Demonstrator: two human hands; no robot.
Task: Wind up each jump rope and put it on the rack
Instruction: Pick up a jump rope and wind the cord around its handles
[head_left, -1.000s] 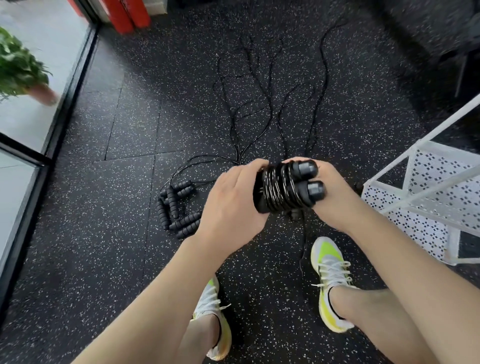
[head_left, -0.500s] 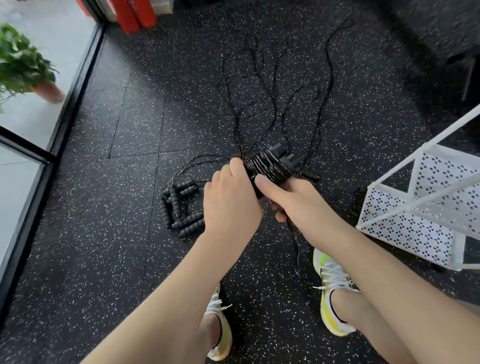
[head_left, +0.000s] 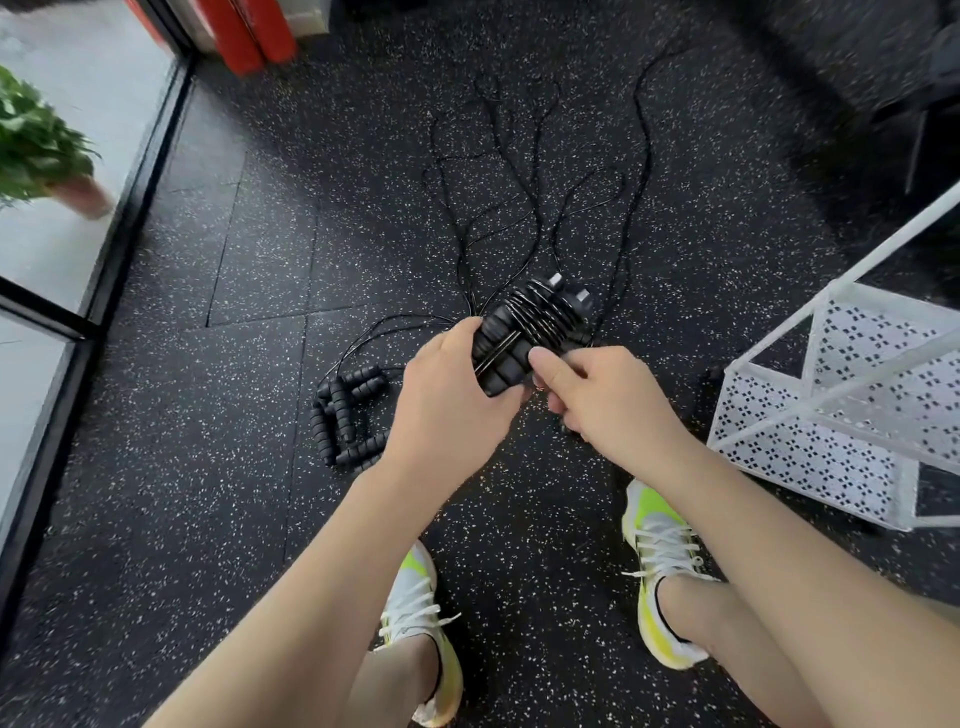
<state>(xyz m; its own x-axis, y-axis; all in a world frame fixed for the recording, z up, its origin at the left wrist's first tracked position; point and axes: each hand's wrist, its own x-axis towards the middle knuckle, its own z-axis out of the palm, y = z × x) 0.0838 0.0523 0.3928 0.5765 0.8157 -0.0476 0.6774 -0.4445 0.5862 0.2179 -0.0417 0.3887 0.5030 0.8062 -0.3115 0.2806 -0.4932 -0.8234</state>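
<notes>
I hold a wound jump rope (head_left: 524, 327) above the floor: two black ribbed handles side by side with thin black cord coiled around them. My left hand (head_left: 447, 400) grips the handles' near end from the left. My right hand (head_left: 597, 400) pinches the bundle from the right, thumb on the cord. Several more black handles (head_left: 345, 415) lie in a heap on the floor to the left, and their cords (head_left: 519, 171) trail away from me. The white perforated metal rack (head_left: 852, 410) stands at the right.
The floor is black speckled rubber. A glass wall with a black frame (head_left: 124, 244) runs along the left, with a potted plant (head_left: 36, 150) behind it. Red objects (head_left: 249, 31) stand at the top left. My two feet in white and yellow shoes (head_left: 660, 566) are below my hands.
The bundle has turned from lying sideways to pointing away from me, caps up. My right hand came from behind it to pinching its near right side. The left hand keeps its grip.
</notes>
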